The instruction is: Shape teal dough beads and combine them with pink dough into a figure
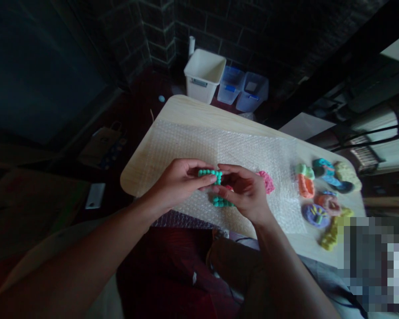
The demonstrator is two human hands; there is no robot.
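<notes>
My left hand (176, 184) and my right hand (246, 192) meet over a sheet of bubble wrap (199, 150), their fingertips pinching a teal modelling clay piece (211, 173) made of small beads. More of the beaded teal clay (221, 202) shows below my fingers, and my hands hide its middle. A small pink bit (228, 187) peeks out between my right fingers. Just beyond my right hand, a bumpy pink clay piece (266, 181) lies on the wrap, apart from my fingers.
Several coloured clay shapes (324, 195) lie at the right end of the pale wooden table (182, 108). Beyond its far edge stand a white basket (202, 73) and blue-lidded plastic boxes (242, 88). A white phone-like object (95, 196) lies low on the left.
</notes>
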